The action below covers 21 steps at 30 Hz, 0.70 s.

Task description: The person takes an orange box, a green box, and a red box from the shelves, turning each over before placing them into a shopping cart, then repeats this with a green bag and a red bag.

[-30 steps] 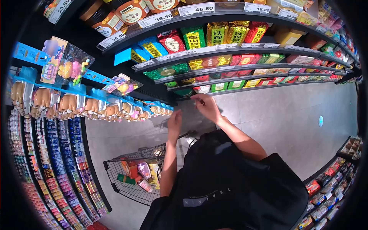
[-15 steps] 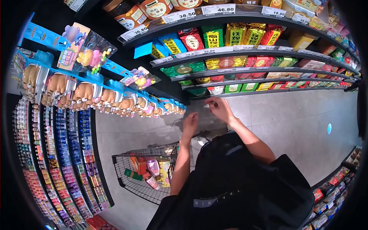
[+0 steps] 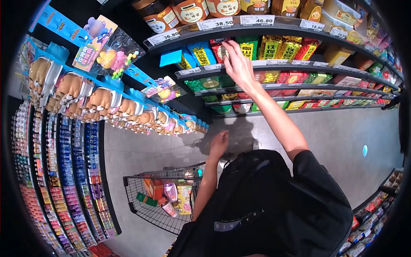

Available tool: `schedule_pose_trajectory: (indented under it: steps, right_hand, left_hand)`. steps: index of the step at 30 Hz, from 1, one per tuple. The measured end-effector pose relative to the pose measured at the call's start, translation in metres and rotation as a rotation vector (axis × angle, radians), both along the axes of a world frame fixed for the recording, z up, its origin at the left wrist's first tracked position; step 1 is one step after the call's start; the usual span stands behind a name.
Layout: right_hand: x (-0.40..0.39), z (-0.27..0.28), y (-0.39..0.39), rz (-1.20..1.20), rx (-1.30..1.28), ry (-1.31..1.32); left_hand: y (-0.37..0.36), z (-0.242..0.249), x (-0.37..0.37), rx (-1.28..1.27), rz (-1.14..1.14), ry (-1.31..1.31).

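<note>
Our right hand (image 3: 240,67) was at the red packet (image 3: 219,50), its fingers long and partly spread near the packet's upper right side; we could not tell whether the pads pressed on it. The packet stood upright on its shelf, with a blue packet (image 3: 202,55) on one side and a green packet (image 3: 249,46) on the other, partly hidden behind our fingers. A good hold there called for fingertips on the red packet's own sides, clear of the green one, so that we dragged no neighbour along. Its wrapper looked soft and glossy, so a broad, light pinch suited it better than a hard squeeze. The upper shelf (image 3: 205,33), with its honey jars (image 3: 191,12), left us little headroom, and a low, forward pull over the price strip (image 3: 195,70) was the safer line. Our left hand (image 3: 219,144) was loosely curled, apart from the shelves, with nothing visible in it
</note>
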State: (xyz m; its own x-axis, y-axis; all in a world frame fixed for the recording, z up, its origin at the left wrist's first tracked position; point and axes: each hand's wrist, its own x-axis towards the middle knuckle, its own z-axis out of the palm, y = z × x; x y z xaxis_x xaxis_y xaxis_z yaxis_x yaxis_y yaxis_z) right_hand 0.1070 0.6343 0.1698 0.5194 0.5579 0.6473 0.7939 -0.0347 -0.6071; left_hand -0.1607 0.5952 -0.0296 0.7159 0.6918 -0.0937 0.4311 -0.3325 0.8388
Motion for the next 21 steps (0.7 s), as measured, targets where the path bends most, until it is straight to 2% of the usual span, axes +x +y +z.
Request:
schedule_pose_trajectory:
  steps: [5, 8, 10, 11, 13, 16, 18, 20, 21]
  right_hand:
    - [0.020, 0.001, 0.017, -0.010, -0.307, -0.174]
    - [0.009, -0.001, 0.009, -0.014, -0.283, -0.116]
    - [0.004, 0.000, 0.009, 0.009, -0.215, -0.026]
    - [0.005, 0.001, 0.011, 0.027, -0.151, 0.017]
    - [0.007, 0.003, 0.021, 0.015, -0.020, 0.065]
    - [0.020, 0.008, 0.039, -0.044, 0.012, 0.037]
    - [0.029, 0.006, 0.046, -0.018, -0.053, 0.048]
    - [0.035, -0.001, 0.051, 0.020, -0.006, 0.058]
    - [0.039, -0.013, 0.056, 0.009, 0.079, -0.017]
  left_hand:
    - [-0.003, 0.009, 0.004, 0.024, -0.027, 0.057]
    - [-0.005, 0.006, 0.005, -0.006, -0.029, 0.018]
    - [-0.004, 0.002, 0.013, -0.030, 0.022, -0.142]
    - [-0.002, 0.000, 0.016, -0.033, 0.021, -0.139]
    - [0.005, 0.022, 0.030, 0.031, -0.054, -0.185]
    - [0.030, 0.062, 0.067, 0.133, -0.045, -0.261]
    - [0.060, 0.070, 0.101, 0.105, -0.014, -0.437]
    - [0.084, 0.114, 0.123, 0.189, -0.055, -0.606]
    - [0.102, 0.123, 0.137, 0.084, -0.023, -0.605]
